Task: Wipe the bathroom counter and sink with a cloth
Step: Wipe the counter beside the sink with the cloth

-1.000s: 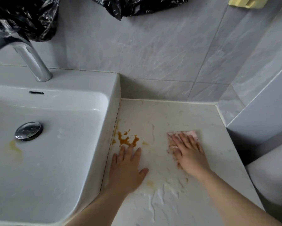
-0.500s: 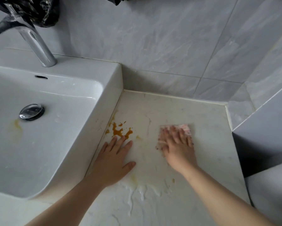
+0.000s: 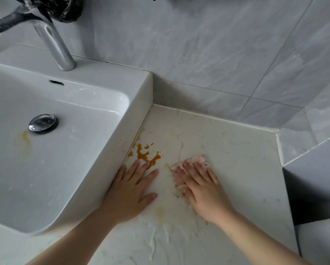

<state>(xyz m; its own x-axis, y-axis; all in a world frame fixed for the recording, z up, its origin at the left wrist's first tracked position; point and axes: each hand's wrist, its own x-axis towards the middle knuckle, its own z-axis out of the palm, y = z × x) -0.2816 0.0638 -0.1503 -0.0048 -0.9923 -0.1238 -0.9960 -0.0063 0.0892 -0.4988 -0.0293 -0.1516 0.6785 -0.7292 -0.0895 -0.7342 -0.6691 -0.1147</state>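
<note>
I am looking down through the head camera at the right end of the counter, and I am seeing both hands lying flat on it. The right hand is pressing down on the pink cloth with its fingers straight and slightly spread, pinning it to the surface rather than gripping it. The cloth's far edge is showing past the fingertips. The cloth is sitting near the middle of the counter, just right of the orange spill and apart from it.

The left hand is resting palm down with straight, fanned fingers and holding nothing. Its outer edge is lying against the side wall of the sink, and its longest fingertips are reaching the near edge of the spill. That hand is lying between the cloth and the sink wall, while the spill is sitting just beyond it, tight in the angle where the wall meets the counter. Small orange specks are dotting that wall too.

Inside the basin a pale yellow smear is showing just below the chrome drain plug. The faucet is rising from the sink's back ledge, with a black plastic bag hanging over it. White wet streaks are spreading over the counter between the forearms. Grey wall tiles are closing off the back, and a grey ledge is boxing in the right side.
</note>
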